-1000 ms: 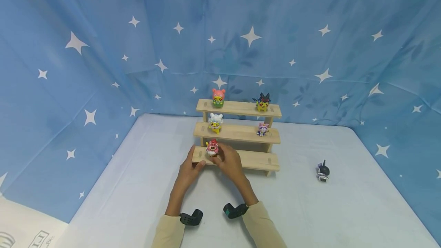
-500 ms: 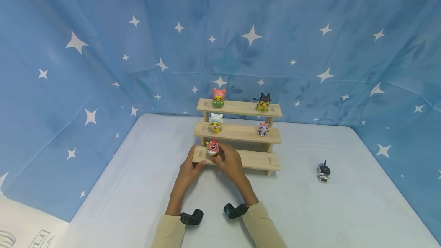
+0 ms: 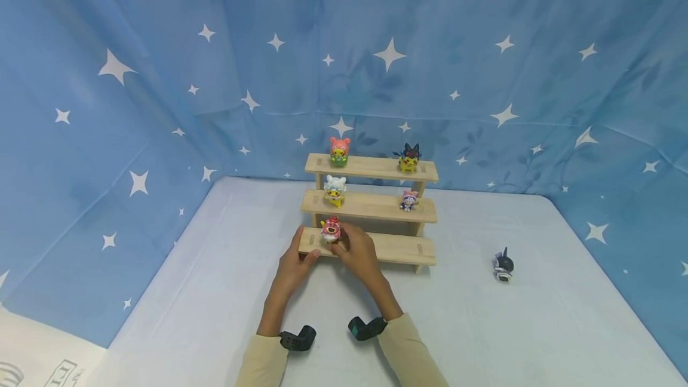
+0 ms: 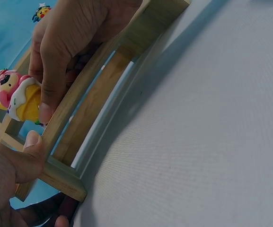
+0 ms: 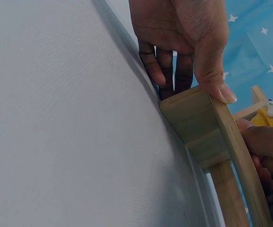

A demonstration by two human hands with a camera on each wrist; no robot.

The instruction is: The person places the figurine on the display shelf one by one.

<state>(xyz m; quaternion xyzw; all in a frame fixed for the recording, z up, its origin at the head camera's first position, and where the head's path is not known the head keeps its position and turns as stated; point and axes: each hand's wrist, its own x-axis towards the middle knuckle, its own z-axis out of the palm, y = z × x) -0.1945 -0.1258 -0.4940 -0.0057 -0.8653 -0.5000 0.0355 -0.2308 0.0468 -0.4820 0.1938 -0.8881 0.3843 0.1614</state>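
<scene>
A three-tier wooden display shelf [image 3: 400, 248] stands in the middle of the table. My left hand [image 3: 292, 269] grips the left end of its lowest tier. In the right wrist view the thumb [image 5: 221, 90] lies on the top edge, with the other fingers down by the end support. Near that same end, my right hand [image 3: 361, 255] pinches a small pink figurine [image 3: 331, 230] with a red top, held upright at the lowest tier. The left wrist view shows its white and yellow lower part [image 4: 27, 101] right beside the fingertips of the right hand.
On the top tier stand a pink-hooded figurine [image 3: 339, 152] and a black-eared one [image 3: 409, 159]. The middle tier bears a white-hooded figurine [image 3: 335, 191] and a pink-and-purple one [image 3: 409, 200]. A black figurine [image 3: 503, 266] lies on the table at right. A starry blue curtain [image 3: 355, 76] hangs behind.
</scene>
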